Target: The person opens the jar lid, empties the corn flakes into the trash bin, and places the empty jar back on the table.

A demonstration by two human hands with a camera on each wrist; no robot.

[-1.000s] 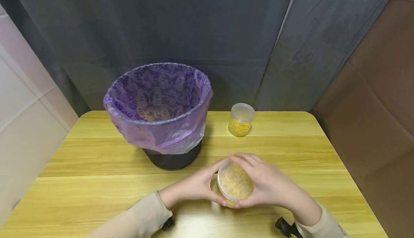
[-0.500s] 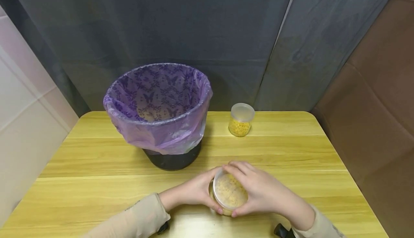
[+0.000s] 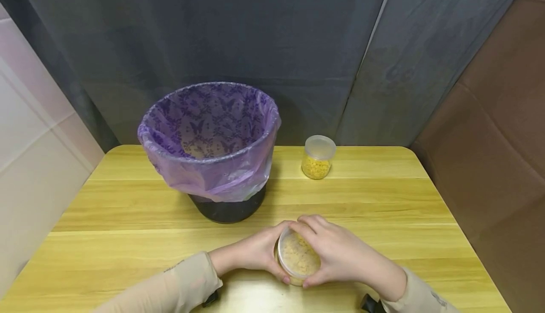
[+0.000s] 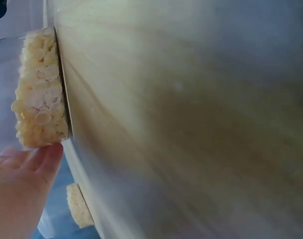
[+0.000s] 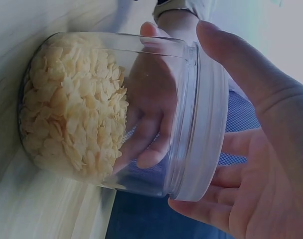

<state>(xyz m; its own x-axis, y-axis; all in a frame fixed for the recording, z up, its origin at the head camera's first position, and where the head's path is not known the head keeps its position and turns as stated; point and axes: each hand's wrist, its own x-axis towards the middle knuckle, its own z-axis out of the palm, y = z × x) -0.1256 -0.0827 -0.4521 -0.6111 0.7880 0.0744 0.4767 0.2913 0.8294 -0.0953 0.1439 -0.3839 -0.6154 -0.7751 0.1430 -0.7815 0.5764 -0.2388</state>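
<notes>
Near the table's front edge, both hands hold a clear plastic jar [image 3: 282,260] partly filled with pale yellow flakes [image 5: 72,109]. It appears to stand on the wood. My left hand [image 3: 260,250] grips the jar's body from the left; through the clear wall its fingers show in the right wrist view. From the right, my right hand [image 3: 340,251] grips the translucent lid [image 5: 206,124], thumb on one side and fingers on the other. The lid sits on the jar's mouth. A second lidded jar [image 3: 317,161] of yellow flakes stands farther back, apart from both hands.
A black bin [image 3: 230,210] lined with a purple patterned bag [image 3: 221,180] stands at the back left of the wooden table [image 3: 127,199]. Grey cloth [image 3: 255,29] hangs behind it. Light panels flank the left, brown cloth [image 3: 494,161] the right.
Both hands and the held jar have moved slightly down and left, toward the table's front edge. The grip looks the same; the bin and second jar have stayed put.
</notes>
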